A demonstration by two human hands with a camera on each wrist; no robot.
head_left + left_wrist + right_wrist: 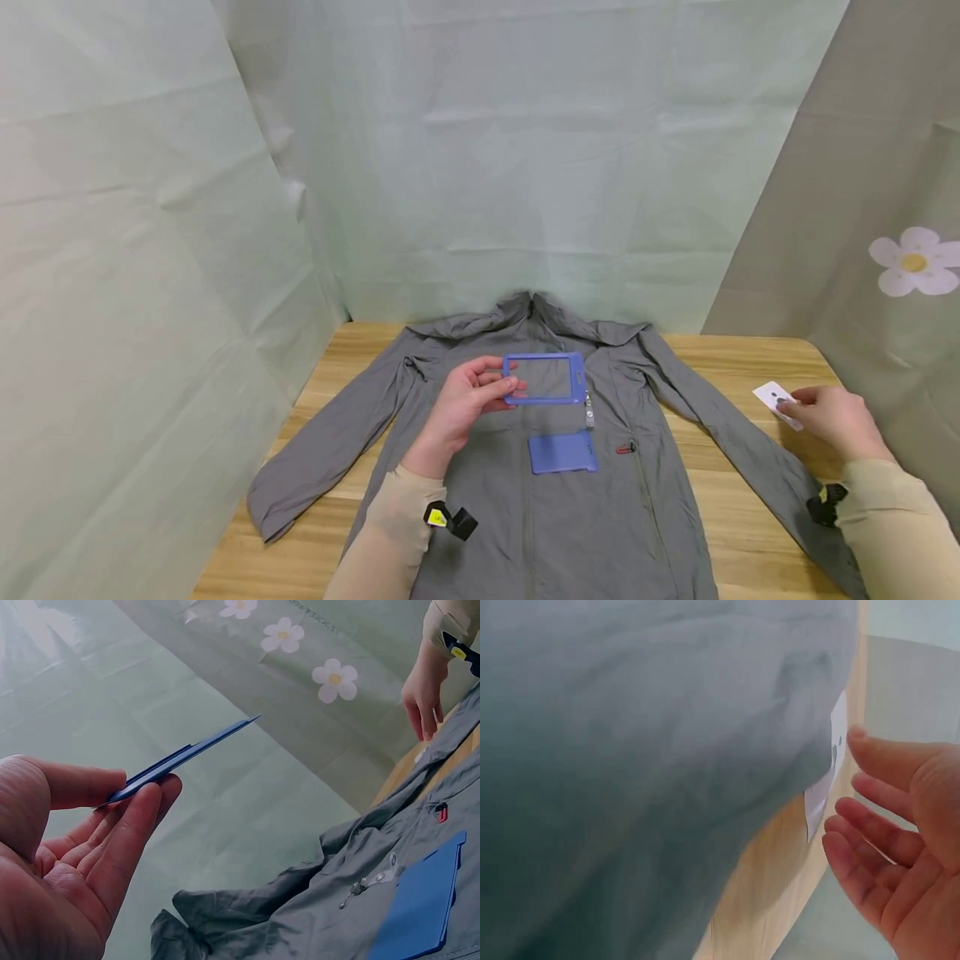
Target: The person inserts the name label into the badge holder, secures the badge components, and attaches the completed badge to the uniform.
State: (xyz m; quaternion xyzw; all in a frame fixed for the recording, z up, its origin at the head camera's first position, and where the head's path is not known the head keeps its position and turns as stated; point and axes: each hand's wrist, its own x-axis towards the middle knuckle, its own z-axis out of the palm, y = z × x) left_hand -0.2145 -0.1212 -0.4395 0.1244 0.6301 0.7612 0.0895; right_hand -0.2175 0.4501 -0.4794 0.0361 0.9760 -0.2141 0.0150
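My left hand [465, 396] pinches one short end of a blue badge holder frame [578, 379], raised above the jacket; the left wrist view shows it edge-on between thumb and fingers. Beneath it, a flat blue badge holder back panel [562, 452] lies on the grey jacket [480, 500]. Close to that panel is a small strap clip [589, 411]. Over on the right, my right hand [836, 417] reaches to a white card [771, 397] with dark marks. In the right wrist view its thumb and fingers are apart, beside the card [820, 801].
The jacket is spread over a wooden table [738, 517], sleeves out to both sides. A red zipper pull [625, 448] shows on its front. Pale cloth walls [525, 183] stand behind and at the sides; the right one bears a flower print [914, 262].
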